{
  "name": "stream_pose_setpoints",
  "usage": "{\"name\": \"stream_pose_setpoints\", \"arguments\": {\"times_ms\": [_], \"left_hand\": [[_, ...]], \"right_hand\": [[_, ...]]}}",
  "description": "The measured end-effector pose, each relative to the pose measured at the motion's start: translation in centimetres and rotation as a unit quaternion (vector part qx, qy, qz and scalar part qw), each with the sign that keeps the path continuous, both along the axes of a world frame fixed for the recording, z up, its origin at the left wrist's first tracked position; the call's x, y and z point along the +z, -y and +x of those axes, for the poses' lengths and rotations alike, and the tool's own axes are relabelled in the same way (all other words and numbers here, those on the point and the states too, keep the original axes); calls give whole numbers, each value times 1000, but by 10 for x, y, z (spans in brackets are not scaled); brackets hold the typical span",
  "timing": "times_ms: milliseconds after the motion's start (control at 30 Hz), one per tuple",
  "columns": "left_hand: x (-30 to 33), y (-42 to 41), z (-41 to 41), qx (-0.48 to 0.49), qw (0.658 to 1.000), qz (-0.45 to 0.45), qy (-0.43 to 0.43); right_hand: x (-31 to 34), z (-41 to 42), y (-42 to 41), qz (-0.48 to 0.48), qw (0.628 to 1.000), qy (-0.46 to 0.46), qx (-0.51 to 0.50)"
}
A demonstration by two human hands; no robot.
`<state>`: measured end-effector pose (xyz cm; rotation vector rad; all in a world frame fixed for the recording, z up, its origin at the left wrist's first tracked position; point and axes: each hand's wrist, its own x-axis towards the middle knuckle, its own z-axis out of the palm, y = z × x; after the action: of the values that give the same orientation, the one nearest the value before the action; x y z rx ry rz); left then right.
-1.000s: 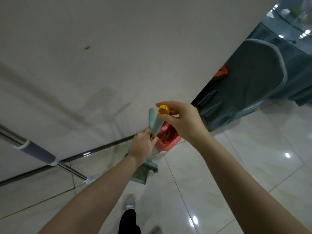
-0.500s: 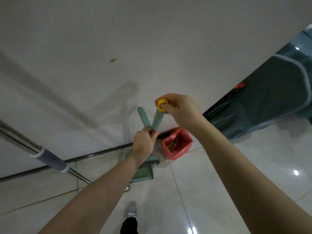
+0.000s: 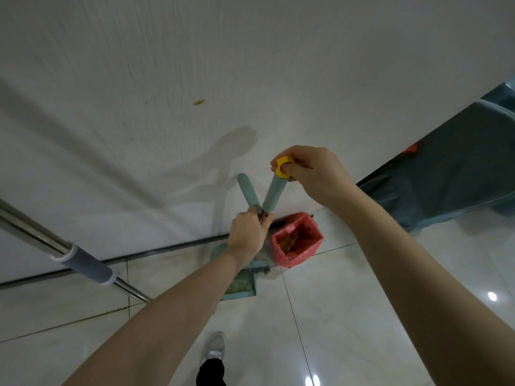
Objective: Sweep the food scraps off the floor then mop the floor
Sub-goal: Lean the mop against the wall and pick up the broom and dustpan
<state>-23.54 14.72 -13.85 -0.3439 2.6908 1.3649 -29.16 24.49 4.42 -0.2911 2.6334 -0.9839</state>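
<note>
Head view, looking down along both forearms toward the foot of a white wall (image 3: 250, 65). At frame centre, the left hand (image 3: 248, 235) is curled round two shafts where they meet, just below two teal grips that spread apart in a V. The left grip, the dustpan handle (image 3: 249, 192), leans toward the upper left; the right grip, the broom handle (image 3: 274, 192), leans toward the upper right and ends in a yellow cap (image 3: 283, 164). The right hand (image 3: 312, 174), above and right of the left, pinches that yellow cap between thumb and fingertips. Below the left hand, the teal dustpan (image 3: 241, 286) rests on the glossy tiled floor (image 3: 362, 302) beside the wall; the broom head is hidden behind the hand and wrist. Just right of the dustpan stands a small bin with a red liner (image 3: 296, 240), holding scraps. A metal pole with a grey grip (image 3: 83, 264), which may be the mop's, crosses the lower left of the frame diagonally. A small brownish mark (image 3: 199, 101) shows on the wall, upper centre. A grey shoe (image 3: 214, 348) appears at bottom centre, and a dark grey covered object (image 3: 451, 168) fills the right edge.
</note>
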Motion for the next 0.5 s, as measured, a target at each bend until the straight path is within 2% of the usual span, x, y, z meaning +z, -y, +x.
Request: {"name": "stream_pose_setpoints", "arguments": {"times_ms": [233, 500], "left_hand": [[2, -9, -3, 7, 1000, 10, 11], [8, -19, -9, 7, 997, 11, 75]], "right_hand": [[-4, 2, -9, -17, 1000, -12, -7], [-9, 0, -14, -27, 999, -16, -13]]}}
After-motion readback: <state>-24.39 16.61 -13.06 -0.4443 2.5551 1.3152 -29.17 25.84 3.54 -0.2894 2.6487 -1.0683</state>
